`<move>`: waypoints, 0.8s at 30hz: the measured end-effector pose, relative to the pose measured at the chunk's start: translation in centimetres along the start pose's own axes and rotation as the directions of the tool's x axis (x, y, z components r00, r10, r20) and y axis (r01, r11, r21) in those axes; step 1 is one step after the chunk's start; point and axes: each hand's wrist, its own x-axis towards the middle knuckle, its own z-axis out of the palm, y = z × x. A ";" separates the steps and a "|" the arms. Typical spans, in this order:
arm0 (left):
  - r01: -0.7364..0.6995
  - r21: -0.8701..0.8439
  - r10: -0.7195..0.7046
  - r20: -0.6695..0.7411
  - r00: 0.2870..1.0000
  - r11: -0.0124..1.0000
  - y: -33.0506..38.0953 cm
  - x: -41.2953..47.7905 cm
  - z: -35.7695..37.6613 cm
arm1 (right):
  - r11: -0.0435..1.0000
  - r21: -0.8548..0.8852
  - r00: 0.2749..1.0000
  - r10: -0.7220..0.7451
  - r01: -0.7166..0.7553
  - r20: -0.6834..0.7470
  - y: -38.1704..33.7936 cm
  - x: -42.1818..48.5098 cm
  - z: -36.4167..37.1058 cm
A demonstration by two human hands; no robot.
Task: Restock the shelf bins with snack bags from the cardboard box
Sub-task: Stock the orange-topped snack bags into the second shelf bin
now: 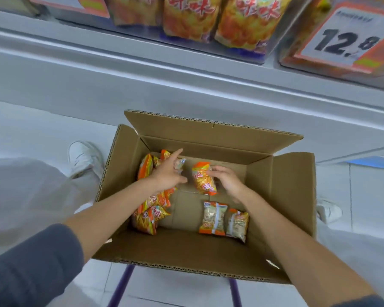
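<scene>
so the right grip [227, 181] has its fingers curled onto the right edge of an orange snack bag [203, 180], looks like a pinch. The bag sits just left of its palm, down in the cardboard box [282, 180], long axis running away from the person. The left grip [169, 173] is spread open holding nothing, just left of that bag, over a heap of orange bags [151, 209]. The right one's closer, so I'd guess it lifts toward the shelf [142, 63] beyond both grips
</scene>
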 end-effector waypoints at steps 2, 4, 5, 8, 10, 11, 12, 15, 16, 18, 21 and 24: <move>0.050 -0.131 -0.030 0.148 0.989 0.990 1.2 -0.8 0.1 | 0.981 0.188 0.985 0.007 -0.040 0.174 -1.9 -1.6 0.4; 0.015 -0.161 0.005 0.123 0.992 0.987 2.1 -1.2 0.4 | 0.981 0.196 0.983 -0.042 0.006 0.179 -2.7 -2.7 0.4; -0.009 -0.147 0.021 0.080 0.997 0.989 2.4 -1.5 0.6 | 0.992 0.104 0.988 -0.080 0.066 0.133 -2.7 -3.0 0.1; -0.001 -0.194 0.009 0.041 0.999 0.981 2.6 -1.7 0.9 | 0.988 0.030 0.986 -0.154 0.153 0.058 -2.9 -4.1 -0.5; 0.062 -0.280 -0.037 0.092 0.995 0.958 2.6 -2.2 0.8 | 0.978 0.140 0.984 -0.164 0.153 0.072 -2.7 -4.5 -0.6; 0.087 -0.287 -0.052 0.129 0.990 0.954 2.4 -2.5 0.9 | 0.976 0.163 0.982 -0.161 0.144 0.095 -2.6 -4.6 -0.7; 0.094 -0.262 -0.056 0.147 0.987 0.960 2.1 -2.8 0.9 | 0.979 0.154 0.980 -0.152 0.132 0.131 -2.6 -5.0 -0.6; 0.060 -0.148 -0.049 0.075 0.996 0.987 0.7 -3.2 0.9 | 0.986 -0.144 0.975 -0.048 0.080 0.215 -0.6 -4.5 -0.7; 0.057 -0.129 -0.052 0.043 0.998 0.990 0.2 -3.2 0.8 | 0.952 -0.299 0.974 0.010 0.060 0.227 0.5 -4.1 -0.8; 0.066 -0.121 -0.064 0.018 0.998 0.990 -0.6 -2.9 0.6 | 0.866 -0.499 0.963 0.120 0.017 0.241 3.1 -3.0 -0.8; 0.080 -0.104 -0.079 0.009 0.997 0.991 -1.7 -2.2 0.4 | 0.735 -0.678 0.943 0.224 0.001 0.244 6.0 -1.5 -0.6; 0.089 -0.092 -0.089 0.002 0.996 0.992 -2.7 -1.5 0.4 | 0.531 -0.847 0.951 0.242 0.035 0.191 8.0 -0.1 -0.2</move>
